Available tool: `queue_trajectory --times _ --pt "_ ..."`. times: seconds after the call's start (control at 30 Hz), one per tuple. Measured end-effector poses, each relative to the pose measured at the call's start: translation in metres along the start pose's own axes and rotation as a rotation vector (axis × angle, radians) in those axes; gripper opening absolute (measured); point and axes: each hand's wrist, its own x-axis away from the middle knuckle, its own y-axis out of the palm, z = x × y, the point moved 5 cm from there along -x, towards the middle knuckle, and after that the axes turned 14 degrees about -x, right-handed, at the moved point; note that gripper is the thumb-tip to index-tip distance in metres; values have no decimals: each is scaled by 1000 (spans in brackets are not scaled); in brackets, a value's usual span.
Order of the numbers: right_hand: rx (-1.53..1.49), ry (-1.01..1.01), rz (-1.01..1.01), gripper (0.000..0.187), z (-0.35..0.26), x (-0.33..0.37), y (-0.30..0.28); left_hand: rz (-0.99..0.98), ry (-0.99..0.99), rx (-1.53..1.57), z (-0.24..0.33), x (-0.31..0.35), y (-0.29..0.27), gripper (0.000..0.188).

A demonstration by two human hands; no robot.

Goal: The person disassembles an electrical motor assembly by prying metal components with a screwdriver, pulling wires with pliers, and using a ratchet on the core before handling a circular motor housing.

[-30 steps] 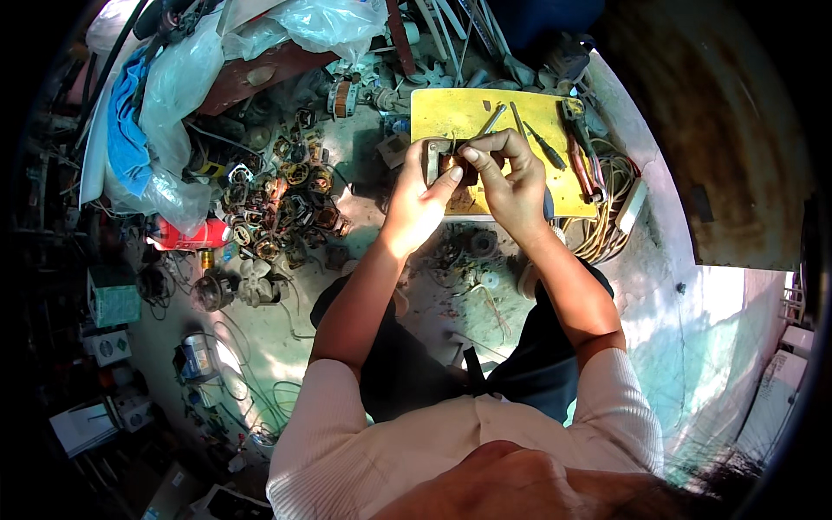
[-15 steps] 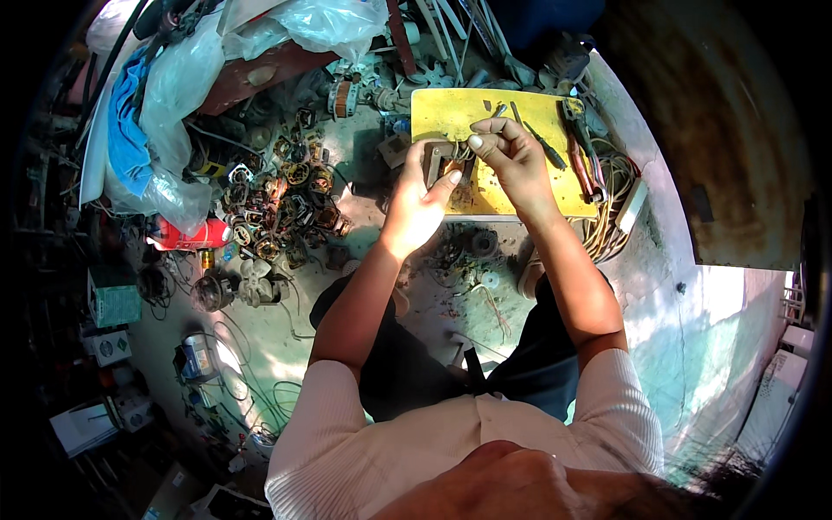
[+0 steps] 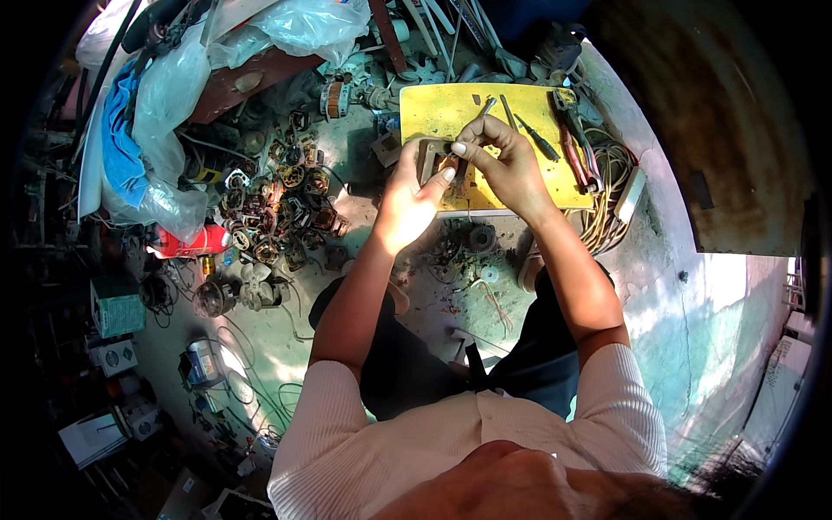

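A person seated on a concrete workshop floor (image 3: pixel 407 321) works over a yellow board (image 3: pixel 451 108), both hands meeting at a small rusty motor core (image 3: pixel 436 162) that rests at the board's near edge. The left hand (image 3: pixel 407 204) grips the core from its left side, thumb laid across the face; the right hand (image 3: pixel 505 165) pinches a thin metal tool (image 3: pixel 484 109) whose tip sits on the core. Just right of the right hand lie a screwdriver (image 3: pixel 537 139) and red-handled pliers (image 3: pixel 574 147) on the board — beyond them, a tangle of yellowish cable (image 3: pixel 607 186). Left of the left hand, copper-wound motor parts (image 3: pixel 277 212) litter the floor beside a red canister (image 3: pixel 186 243) and clear plastic bags (image 3: pixel 165 95). Sunlight falls on a pale wall (image 3: pixel 693 338) at the far right.
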Motion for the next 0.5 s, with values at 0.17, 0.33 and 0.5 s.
queue_trajectory --times 0.17,0.33,0.5 --pt "275 -58 68 13 -13 5 3 -78 -150 301 13 4 -1 41" --pt "659 -592 -29 10 -39 15 22 -132 -262 465 22 3 -2 39" --pt "790 -702 -171 8 -44 21 33 -85 -151 176 8 6 6 43"
